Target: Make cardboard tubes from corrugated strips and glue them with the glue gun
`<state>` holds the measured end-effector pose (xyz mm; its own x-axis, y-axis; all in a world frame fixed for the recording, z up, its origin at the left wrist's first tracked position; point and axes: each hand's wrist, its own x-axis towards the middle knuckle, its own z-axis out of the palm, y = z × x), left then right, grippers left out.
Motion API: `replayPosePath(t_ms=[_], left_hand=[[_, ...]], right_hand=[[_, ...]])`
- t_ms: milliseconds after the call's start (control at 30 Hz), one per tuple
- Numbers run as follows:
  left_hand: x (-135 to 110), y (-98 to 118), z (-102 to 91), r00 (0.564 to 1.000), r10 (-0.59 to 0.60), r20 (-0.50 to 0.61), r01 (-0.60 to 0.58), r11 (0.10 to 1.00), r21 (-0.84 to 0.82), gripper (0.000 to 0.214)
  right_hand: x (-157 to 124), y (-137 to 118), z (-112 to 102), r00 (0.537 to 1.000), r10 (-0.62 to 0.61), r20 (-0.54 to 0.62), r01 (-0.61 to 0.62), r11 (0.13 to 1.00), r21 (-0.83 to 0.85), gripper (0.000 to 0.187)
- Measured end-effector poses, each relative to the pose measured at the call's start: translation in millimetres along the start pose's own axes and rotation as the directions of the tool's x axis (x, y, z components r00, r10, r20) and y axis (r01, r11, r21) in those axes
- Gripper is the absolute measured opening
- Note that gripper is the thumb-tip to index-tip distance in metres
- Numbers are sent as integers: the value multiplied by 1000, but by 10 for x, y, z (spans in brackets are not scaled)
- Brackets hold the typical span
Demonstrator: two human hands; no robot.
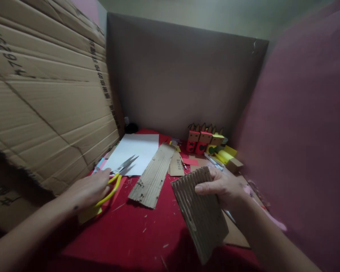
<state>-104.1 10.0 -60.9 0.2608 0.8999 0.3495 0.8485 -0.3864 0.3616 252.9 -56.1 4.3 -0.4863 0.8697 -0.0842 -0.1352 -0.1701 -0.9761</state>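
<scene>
My right hand (223, 187) grips a ribbed piece of corrugated cardboard (201, 211), held tilted above the red table surface (136, 234). My left hand (87, 189) rests on the yellow handles of a pair of scissors (117, 175), fingers curled over them. The scissor blades point toward a white sheet of paper (136, 151). A long strip of corrugated cardboard (154, 175) lies flat between my two hands.
A large cardboard panel (45, 102) stands at the left and a brown board (181, 75) at the back. Small cardboard figures in red and yellow (205, 138) stand at the back right, beside yellow pieces, a small box (234, 164) and paper scraps.
</scene>
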Motion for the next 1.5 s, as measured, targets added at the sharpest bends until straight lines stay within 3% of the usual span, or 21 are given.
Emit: replayPosePath(t_ms=[133,233,300,333,367,433,467,533,633,767,967,1200,1267,1333,1400,1467,1500], left_hand=[[141,78,-88,994,-29,101,3,967,255,16],[246,444,-205,995,42,96,-64,969,237,27],[282,827,-235,985,126,121,-118,990,-72,41],[290,1036,-225,971,135,197,-82,963,-258,42],[293,1239,-195,946,165,277,-31,901,-432,43],[295,1580,-86,902,300,311,11,703,-711,37],[299,1702,-16,912,317,259,15,605,-796,33],[316,1843,130,947,264,184,31,495,-868,32],[350,1879,285,963,232,140,39,394,-918,30],[332,1862,337,968,218,123,36,368,-929,27],[240,1885,314,978,200,56,-37,432,-901,26],[222,1925,214,970,232,-76,-200,577,-792,15],[225,1924,206,971,213,-104,-215,605,-767,12],[204,1920,203,986,114,-119,-164,609,-776,12],[144,1929,190,999,2,-42,-35,565,-824,15],[53,1970,163,995,2,102,92,426,-900,20],[5,2005,147,985,45,164,141,328,-934,22]], right_hand=[[104,79,-73,996,-72,-50,76,994,78,21],[179,127,-108,991,-97,-95,106,990,90,25],[212,141,-103,986,-110,-127,122,989,89,29],[224,145,-93,983,-118,-140,132,987,93,29],[232,148,-80,980,-129,-153,146,984,100,29],[241,157,-58,971,-168,-172,190,975,116,28],[243,164,-51,965,-193,-179,216,969,120,27],[239,182,-51,950,-246,-193,269,957,104,24],[213,210,-72,927,-316,-203,332,942,50,16],[150,228,-92,913,-354,-201,359,933,-9,20],[67,231,-86,911,-368,-187,362,930,-68,22],[11,252,-46,848,-486,-212,447,870,-206,17],[-15,244,-23,795,-566,-216,474,803,-362,15],[-47,230,-4,687,-705,-176,498,633,-592,19],[-80,220,8,536,-842,-57,469,353,-809,29],[-106,227,15,407,-906,117,384,54,-922,41],[-116,237,20,369,-907,201,336,-71,-939,44]])
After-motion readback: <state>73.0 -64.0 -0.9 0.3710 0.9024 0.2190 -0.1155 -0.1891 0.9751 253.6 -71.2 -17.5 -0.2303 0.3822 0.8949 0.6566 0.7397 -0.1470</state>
